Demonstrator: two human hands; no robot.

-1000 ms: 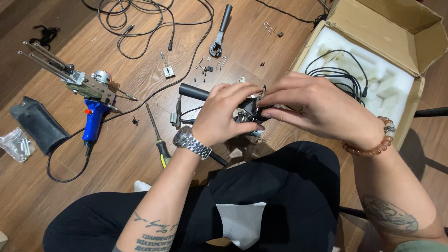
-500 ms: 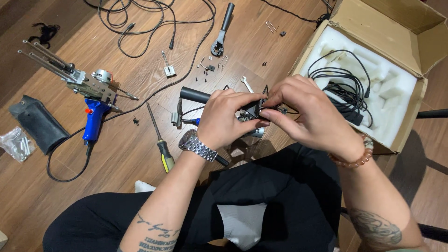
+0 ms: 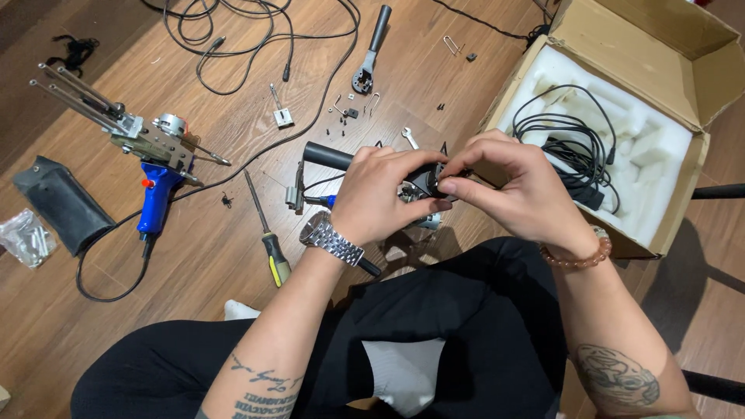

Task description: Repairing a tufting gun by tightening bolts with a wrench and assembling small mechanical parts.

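Two hands, left hand (image 3: 380, 194), right hand (image 3: 516, 190), still pinching black part (image 3: 425, 180), barely shifted

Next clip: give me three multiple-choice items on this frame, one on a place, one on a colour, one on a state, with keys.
1. Where does the screwdriver lie?
A. in the cardboard box
B. on the wooden floor, left of the left hand
C. on the person's lap

2. What colour is the handle of the power tool on the floor?
A. blue
B. red
C. white

3. What is the state of the cardboard box?
A. taped shut
B. crushed flat
C. open, a black cable on white foam

Key: 1 B, it rests on the floorboards beside the left hand. 2 A, the handle is plainly blue. 3 C, the flaps stand open.
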